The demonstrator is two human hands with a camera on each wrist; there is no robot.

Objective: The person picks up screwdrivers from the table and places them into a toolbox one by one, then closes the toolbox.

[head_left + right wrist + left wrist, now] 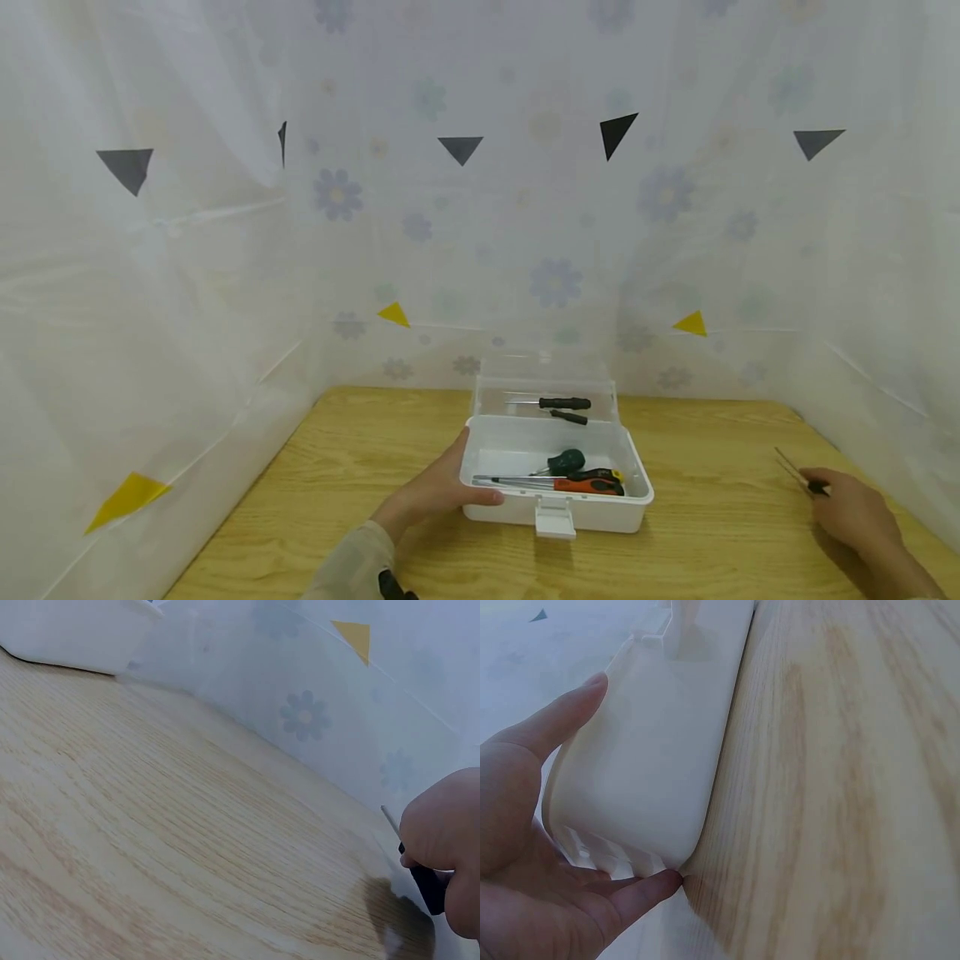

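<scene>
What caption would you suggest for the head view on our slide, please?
Left hand steadies an open white toolbox of screwdrivers while the right hand grips a thin tool.

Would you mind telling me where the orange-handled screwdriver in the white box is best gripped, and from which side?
Probably the orange handle, taken from straight above: the orange-handled screwdriver lies flat along the white box's front wall, shaft pointing left, so the walls seem to block a sideways reach. The left hand holds the box's left end.
</scene>
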